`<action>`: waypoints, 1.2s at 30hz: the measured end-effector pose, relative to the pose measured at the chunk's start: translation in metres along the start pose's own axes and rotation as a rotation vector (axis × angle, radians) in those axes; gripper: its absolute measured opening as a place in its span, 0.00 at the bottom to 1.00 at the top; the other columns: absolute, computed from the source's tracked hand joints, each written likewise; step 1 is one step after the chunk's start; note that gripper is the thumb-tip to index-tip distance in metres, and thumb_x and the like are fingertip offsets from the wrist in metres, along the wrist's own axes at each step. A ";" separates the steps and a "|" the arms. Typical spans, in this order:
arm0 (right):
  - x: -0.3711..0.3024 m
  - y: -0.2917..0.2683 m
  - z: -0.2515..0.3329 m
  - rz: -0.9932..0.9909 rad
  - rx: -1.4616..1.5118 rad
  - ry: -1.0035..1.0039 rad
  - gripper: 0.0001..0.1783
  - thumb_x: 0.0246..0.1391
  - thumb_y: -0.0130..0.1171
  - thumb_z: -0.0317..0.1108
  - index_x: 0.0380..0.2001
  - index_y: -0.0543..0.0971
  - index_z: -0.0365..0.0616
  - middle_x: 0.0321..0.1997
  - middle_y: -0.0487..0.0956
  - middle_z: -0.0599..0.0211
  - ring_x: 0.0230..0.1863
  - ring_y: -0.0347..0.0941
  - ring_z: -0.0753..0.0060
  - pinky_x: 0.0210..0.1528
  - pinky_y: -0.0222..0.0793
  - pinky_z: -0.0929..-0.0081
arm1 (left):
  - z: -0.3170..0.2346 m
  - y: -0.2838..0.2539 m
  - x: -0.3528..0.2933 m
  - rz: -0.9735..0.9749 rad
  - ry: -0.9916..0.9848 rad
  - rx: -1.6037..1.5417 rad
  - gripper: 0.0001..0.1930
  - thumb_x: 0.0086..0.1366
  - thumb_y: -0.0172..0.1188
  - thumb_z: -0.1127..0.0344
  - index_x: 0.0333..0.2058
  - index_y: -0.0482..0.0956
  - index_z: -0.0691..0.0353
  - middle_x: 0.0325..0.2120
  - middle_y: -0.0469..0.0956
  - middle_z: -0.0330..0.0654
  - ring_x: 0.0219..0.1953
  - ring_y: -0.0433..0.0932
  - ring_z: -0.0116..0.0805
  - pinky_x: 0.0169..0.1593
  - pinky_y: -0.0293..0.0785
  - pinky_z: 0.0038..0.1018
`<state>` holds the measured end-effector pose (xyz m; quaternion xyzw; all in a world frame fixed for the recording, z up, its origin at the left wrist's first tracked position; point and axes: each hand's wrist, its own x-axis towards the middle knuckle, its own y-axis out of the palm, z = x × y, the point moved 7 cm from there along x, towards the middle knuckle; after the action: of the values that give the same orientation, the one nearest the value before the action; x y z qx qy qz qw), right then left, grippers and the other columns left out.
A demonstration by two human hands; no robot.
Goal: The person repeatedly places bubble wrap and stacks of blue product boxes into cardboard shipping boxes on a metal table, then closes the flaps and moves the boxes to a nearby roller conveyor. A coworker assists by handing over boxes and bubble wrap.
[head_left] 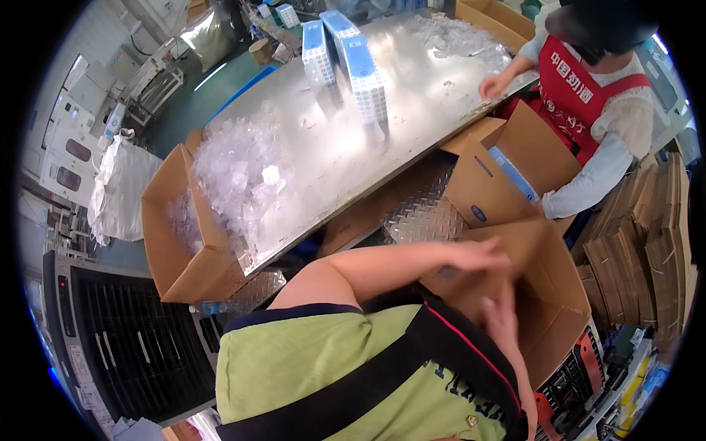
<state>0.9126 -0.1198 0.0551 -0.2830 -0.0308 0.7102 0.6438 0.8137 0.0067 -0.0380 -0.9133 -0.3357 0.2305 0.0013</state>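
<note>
An open cardboard box [553, 323] stands in front of me, its upper flaps raised. Over its near left side is my left hand [482, 256], beside a flap and smeared by motion. My right hand [501, 317] is lower down at the same edge of the box, also blurred. Whether either hand grips the cardboard cannot be made out. Just beyond stands another open cardboard box [474, 180], with a blue-and-white carton [513, 173] partly inside it.
Blue-and-white cartons [362, 73] stand upright on the metal table [316, 169]. Clear plastic pieces [239, 173] lie heaped by a cardboard box [170, 257] at left. A co-worker in a red apron [570, 92] is across from me. Flattened cardboard [636, 250] is stacked at right.
</note>
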 end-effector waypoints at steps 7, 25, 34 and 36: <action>-0.042 -0.126 -0.110 -0.381 -1.307 0.179 0.51 0.50 0.63 0.51 0.67 0.53 0.32 0.73 0.49 0.40 0.74 0.40 0.36 0.73 0.34 0.46 | 0.048 -0.070 -0.001 -0.273 -0.091 0.442 0.23 0.62 0.55 0.59 0.55 0.70 0.59 0.46 0.77 0.55 0.50 0.74 0.54 0.54 0.71 0.43; 0.157 0.042 -0.171 -0.230 -0.451 0.086 0.54 0.59 0.57 0.49 0.68 0.36 0.27 0.71 0.51 0.33 0.72 0.51 0.45 0.70 0.49 0.64 | 0.149 -0.265 -0.126 -0.744 -0.054 0.042 0.19 0.65 0.56 0.55 0.49 0.78 0.59 0.48 0.77 0.50 0.50 0.75 0.52 0.55 0.71 0.39; 0.165 0.044 -0.145 -0.096 -0.704 0.494 0.57 0.57 0.55 0.54 0.67 0.31 0.29 0.50 0.75 0.31 0.54 0.71 0.35 0.57 0.66 0.55 | 0.234 -0.322 -0.276 -1.050 -0.536 0.790 0.38 0.61 0.59 0.46 0.64 0.60 0.64 0.66 0.52 0.60 0.68 0.47 0.65 0.67 0.47 0.52; 0.166 0.044 -0.135 -0.080 -0.750 0.546 0.56 0.58 0.55 0.52 0.68 0.31 0.30 0.51 0.75 0.32 0.54 0.71 0.35 0.56 0.67 0.54 | 0.229 -0.311 -0.256 -1.004 -0.402 0.753 0.38 0.61 0.59 0.47 0.63 0.60 0.64 0.66 0.52 0.59 0.68 0.47 0.64 0.67 0.48 0.51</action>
<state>0.9310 -0.0158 -0.1357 -0.6713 -0.1258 0.5243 0.5085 0.3549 0.0557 -0.0865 -0.5221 -0.6108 0.4698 0.3655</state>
